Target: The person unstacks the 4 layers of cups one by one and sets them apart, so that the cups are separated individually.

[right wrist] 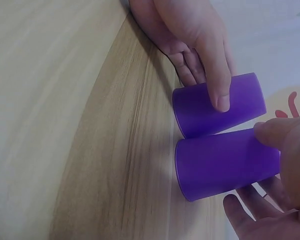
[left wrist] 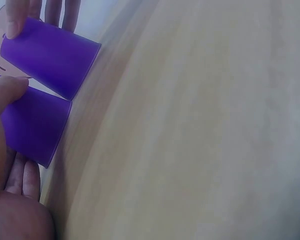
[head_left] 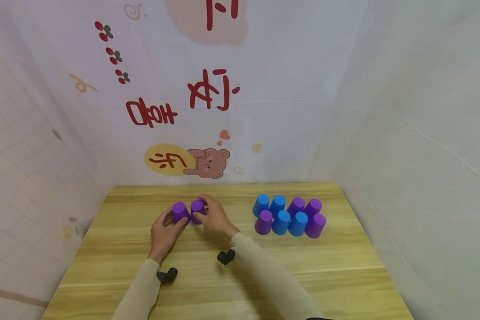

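Note:
Two purple cups stand upside down, side by side, on the left half of the wooden table. My left hand (head_left: 162,234) holds the left purple cup (head_left: 179,212), its thumb across the near side and fingers behind. Around the right purple cup (head_left: 198,208) my right hand (head_left: 217,218) has its thumb in front and the other fingers at the back. In the left wrist view the left cup (left wrist: 37,122) has its rim close against that of the right cup (left wrist: 57,55). Both rims are down at the tabletop in the right wrist view.
On the right half of the table (head_left: 328,275) several upside-down cups form two rows, mixing blue cups (head_left: 281,222) and purple cups (head_left: 315,226). A white printed cloth (head_left: 288,98) hangs behind the table, with white sheets at both sides.

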Action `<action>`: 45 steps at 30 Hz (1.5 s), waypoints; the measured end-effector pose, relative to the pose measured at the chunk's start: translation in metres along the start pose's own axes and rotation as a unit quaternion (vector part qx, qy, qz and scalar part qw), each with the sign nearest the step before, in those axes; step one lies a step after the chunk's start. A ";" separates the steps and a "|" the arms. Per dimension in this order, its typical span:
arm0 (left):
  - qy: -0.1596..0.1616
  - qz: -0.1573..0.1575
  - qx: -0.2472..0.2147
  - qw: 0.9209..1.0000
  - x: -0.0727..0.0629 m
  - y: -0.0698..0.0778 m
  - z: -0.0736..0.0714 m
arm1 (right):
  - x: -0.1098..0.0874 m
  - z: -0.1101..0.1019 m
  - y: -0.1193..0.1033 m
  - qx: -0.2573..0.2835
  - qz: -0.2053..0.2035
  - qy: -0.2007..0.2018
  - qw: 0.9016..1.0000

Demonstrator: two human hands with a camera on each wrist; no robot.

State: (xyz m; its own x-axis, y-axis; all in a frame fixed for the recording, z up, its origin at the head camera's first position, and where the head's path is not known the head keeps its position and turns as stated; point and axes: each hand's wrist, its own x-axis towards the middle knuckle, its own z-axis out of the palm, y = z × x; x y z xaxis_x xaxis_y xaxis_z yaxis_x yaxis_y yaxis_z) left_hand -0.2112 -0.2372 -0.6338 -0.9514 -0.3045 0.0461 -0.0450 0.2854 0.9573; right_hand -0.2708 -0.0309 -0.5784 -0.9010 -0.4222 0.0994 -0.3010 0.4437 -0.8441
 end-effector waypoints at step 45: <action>0.006 -0.009 0.017 1.000 -0.004 0.002 0.000 | -0.069 -0.097 -0.020 0.092 -0.043 0.100 0.990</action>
State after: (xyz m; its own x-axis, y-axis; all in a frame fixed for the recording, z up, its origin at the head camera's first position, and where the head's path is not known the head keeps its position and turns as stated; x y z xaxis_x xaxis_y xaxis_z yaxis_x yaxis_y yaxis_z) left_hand -0.2077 -0.2354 -0.6324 -0.9469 -0.3198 0.0327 -0.0724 0.3112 0.9476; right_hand -0.2326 0.0662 -0.5175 -0.9237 -0.2798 0.2618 -0.3342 0.2537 -0.9077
